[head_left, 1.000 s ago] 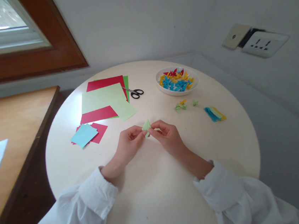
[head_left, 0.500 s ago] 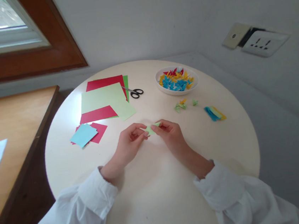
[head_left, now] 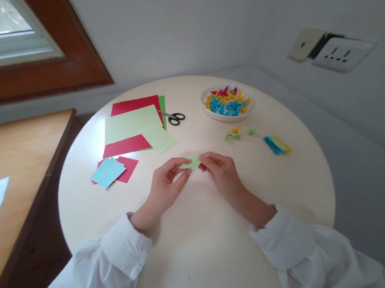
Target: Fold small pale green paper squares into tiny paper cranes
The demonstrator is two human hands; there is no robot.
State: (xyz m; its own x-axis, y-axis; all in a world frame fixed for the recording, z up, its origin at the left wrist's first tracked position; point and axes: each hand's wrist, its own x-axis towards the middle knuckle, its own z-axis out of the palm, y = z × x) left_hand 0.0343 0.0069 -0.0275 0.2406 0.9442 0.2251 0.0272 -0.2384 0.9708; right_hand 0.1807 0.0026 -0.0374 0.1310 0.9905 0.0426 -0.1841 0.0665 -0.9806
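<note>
Between both hands, above the middle of the round white table (head_left: 197, 253), is a small folded piece of light green paper (head_left: 193, 161). My left hand (head_left: 169, 183) pinches its left end between thumb and fingers. The right end is pinched by my right hand (head_left: 220, 173), whose fingers partly cover it. Just beyond my right hand lie small folded paper figures (head_left: 233, 136) in green and yellow, and a single green one (head_left: 252, 131). A stack of blue, green and yellow folded papers (head_left: 277, 145) rests further right.
A white bowl (head_left: 206, 115) at the back right holds many red, yellow and blue paper cranes. Black-handled scissors (head_left: 175, 118) lie against large green and red sheets (head_left: 128, 125). Blue and red paper squares (head_left: 109, 172) sit at the left. A wooden desk (head_left: 24, 148) stands beyond.
The green paper has been turned and now looks wider and flatter between my fingers. My left thumb has moved away from its forefinger slightly. Other things on the table stay put.
</note>
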